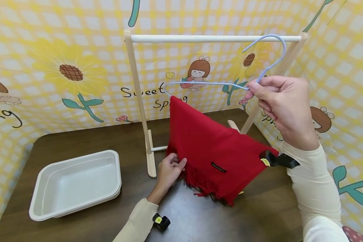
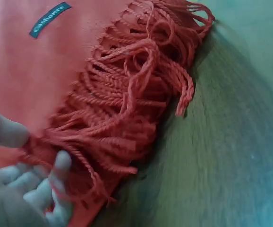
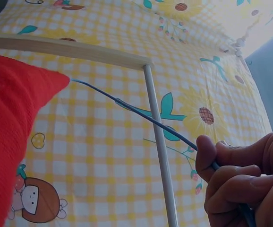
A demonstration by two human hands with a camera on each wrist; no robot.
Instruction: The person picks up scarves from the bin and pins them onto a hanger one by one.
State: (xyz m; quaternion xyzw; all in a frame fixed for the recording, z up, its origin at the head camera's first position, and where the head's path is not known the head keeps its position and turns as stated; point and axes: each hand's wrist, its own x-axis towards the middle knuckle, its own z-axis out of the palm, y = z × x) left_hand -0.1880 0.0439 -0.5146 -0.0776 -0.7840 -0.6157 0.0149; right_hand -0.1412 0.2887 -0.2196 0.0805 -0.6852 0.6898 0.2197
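A light blue wire hanger (image 1: pixel 211 83) is pinched at the base of its hook by my right hand (image 1: pixel 290 107), raised in front of the rack. Over the hanger hangs a red fringed scarf (image 1: pixel 205 141) with a small black label reading "Cashmere" in the left wrist view. My left hand (image 1: pixel 169 169) pinches the scarf's edge near the fringe (image 2: pixel 127 94) at its lower left. In the right wrist view the fingers (image 3: pixel 235 189) curl round the hanger wire. The hanger's lower bar is mostly hidden by the scarf.
A wooden rack with a white top rod (image 1: pixel 199 39) stands behind the scarf on the dark brown table (image 1: pixel 87 222). To the left lies a white plastic basin (image 1: pixel 78 185). Yellow checked cloth (image 1: pixel 103 20) covers the walls behind and at the right.
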